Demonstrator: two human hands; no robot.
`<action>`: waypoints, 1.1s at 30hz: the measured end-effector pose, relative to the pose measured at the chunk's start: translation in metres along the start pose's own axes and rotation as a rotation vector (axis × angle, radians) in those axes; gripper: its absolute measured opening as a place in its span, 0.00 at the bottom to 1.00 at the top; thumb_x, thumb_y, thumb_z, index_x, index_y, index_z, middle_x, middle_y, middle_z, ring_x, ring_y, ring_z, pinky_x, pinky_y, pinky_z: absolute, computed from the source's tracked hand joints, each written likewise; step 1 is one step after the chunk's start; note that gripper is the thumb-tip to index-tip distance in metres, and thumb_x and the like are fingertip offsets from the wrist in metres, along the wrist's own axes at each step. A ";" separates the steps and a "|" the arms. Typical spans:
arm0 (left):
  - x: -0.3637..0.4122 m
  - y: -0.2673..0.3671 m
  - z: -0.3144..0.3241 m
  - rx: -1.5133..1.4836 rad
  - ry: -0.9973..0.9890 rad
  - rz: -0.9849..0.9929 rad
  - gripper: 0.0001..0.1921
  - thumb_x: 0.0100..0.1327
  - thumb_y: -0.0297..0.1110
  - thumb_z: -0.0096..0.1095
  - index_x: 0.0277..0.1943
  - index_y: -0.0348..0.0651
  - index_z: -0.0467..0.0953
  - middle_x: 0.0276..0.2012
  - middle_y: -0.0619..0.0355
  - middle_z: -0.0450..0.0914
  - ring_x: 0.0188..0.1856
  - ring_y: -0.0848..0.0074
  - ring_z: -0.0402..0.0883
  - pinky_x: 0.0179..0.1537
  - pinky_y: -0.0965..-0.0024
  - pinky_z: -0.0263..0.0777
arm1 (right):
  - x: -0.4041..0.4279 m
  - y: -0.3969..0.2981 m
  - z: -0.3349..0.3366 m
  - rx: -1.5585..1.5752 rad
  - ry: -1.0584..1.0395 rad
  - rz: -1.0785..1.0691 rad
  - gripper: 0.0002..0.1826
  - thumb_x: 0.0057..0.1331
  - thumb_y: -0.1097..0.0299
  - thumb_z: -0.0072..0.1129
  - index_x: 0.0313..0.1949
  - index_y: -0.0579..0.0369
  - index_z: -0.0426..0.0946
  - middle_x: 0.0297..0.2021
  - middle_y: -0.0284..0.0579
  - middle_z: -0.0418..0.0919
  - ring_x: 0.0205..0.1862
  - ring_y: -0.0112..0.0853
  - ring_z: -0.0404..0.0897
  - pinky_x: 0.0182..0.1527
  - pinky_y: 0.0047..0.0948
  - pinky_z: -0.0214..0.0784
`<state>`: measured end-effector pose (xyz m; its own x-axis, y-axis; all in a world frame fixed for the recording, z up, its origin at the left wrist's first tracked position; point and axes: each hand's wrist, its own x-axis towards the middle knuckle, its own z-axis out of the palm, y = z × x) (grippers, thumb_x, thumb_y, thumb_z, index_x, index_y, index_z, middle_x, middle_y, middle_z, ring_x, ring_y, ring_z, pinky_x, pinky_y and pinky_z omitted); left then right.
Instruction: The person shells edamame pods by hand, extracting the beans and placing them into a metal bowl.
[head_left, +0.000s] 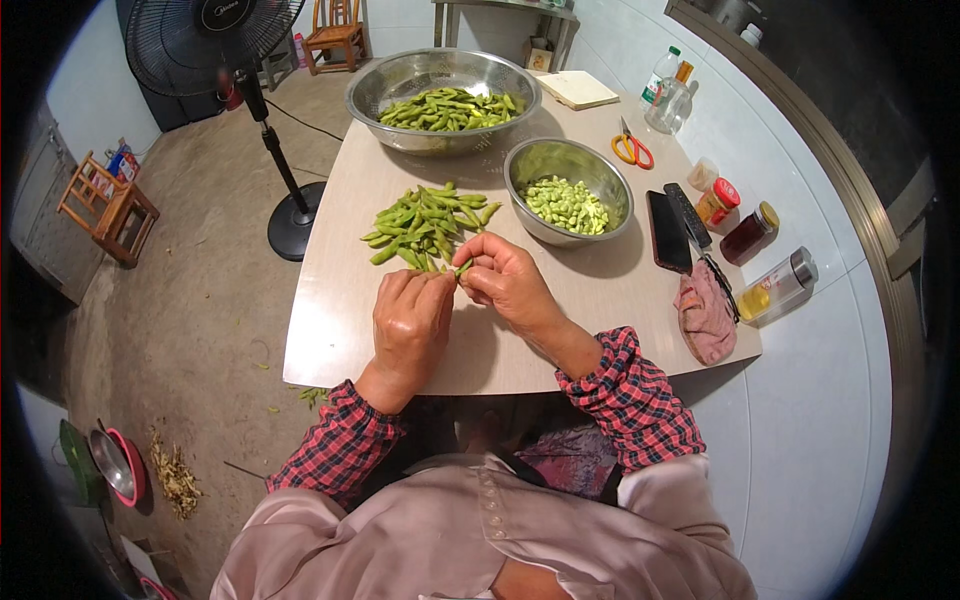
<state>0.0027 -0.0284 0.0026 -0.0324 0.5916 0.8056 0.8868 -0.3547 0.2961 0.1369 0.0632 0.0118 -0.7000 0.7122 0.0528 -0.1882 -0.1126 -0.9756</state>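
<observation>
Between the fingertips of my left hand (411, 322) and my right hand (506, 283) is a green soybean pod (463, 268), mostly covered by the fingers. Both hands are just above the table, at the near edge of a loose pile of soybean pods (424, 221). Beyond my right hand stands a steel bowl (525, 214) with shelled green beans (568, 204) in its bottom. Farther back, a large perforated steel basin (367, 112) holds many unshelled pods (454, 109).
Along the table's (337, 322) right side are scissors (634, 146), a black phone (669, 232), a pink cloth (707, 315), jars (750, 232), a glass tumbler (776, 285) and bottles (667, 101). A standing fan (296, 217) is left of the table. Pods (311, 394) lie on the floor.
</observation>
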 end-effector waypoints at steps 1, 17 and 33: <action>0.000 0.000 0.000 0.000 0.000 0.000 0.10 0.52 0.18 0.67 0.39 0.35 0.78 0.33 0.51 0.80 0.36 0.60 0.77 0.38 0.62 0.70 | 0.000 -0.001 0.000 0.000 0.000 0.000 0.07 0.65 0.79 0.50 0.43 0.57 0.71 0.24 0.30 0.69 0.24 0.15 0.64 0.26 0.16 0.55; -0.002 -0.001 0.002 -0.007 -0.003 -0.006 0.13 0.51 0.17 0.67 0.42 0.34 0.77 0.37 0.51 0.80 0.40 0.60 0.77 0.42 0.61 0.70 | 0.003 0.008 -0.003 -0.110 -0.044 -0.056 0.07 0.68 0.77 0.50 0.45 0.57 0.69 0.26 0.29 0.69 0.26 0.16 0.65 0.28 0.17 0.57; -0.006 0.004 0.003 -0.555 -0.131 -0.632 0.06 0.61 0.24 0.67 0.40 0.31 0.81 0.32 0.54 0.84 0.32 0.75 0.79 0.34 0.73 0.73 | -0.001 0.008 -0.002 0.032 0.074 -0.050 0.14 0.59 0.83 0.48 0.45 0.60 0.67 0.25 0.32 0.70 0.25 0.17 0.66 0.29 0.16 0.57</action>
<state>0.0080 -0.0311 -0.0023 -0.3613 0.8648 0.3486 0.3641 -0.2133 0.9066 0.1374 0.0632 0.0039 -0.6368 0.7664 0.0846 -0.2446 -0.0967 -0.9648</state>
